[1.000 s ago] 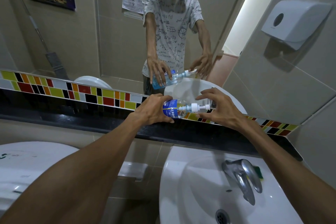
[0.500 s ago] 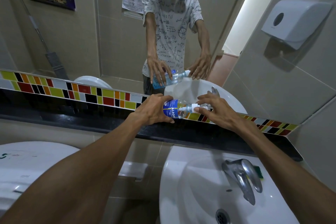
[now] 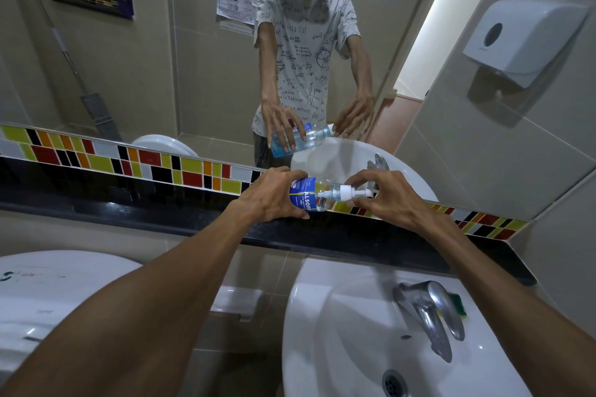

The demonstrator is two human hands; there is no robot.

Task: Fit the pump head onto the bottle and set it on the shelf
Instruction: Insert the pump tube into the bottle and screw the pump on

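Observation:
A clear bottle (image 3: pixel 309 195) with a blue label lies tilted on its side above the black shelf (image 3: pixel 161 213), its neck pointing right. My left hand (image 3: pixel 274 196) is wrapped around the bottle's body. A white pump head (image 3: pixel 346 193) sits at the bottle's neck. My right hand (image 3: pixel 383 196) pinches the pump head's collar and nozzle end with the fingertips. The mirror behind repeats both hands and the bottle.
A white washbasin (image 3: pixel 322 332) with a metal tap (image 3: pixel 429 313) lies below the shelf. A green sponge (image 3: pixel 458 304) sits behind the tap. Another white fixture (image 3: pixel 48 293) is at lower left. A paper dispenser (image 3: pixel 522 42) hangs on the right wall.
My right hand has shifted its fingers along the pump head, which now shows more fully at the neck. The bottle and my left hand have stayed nearly in place.

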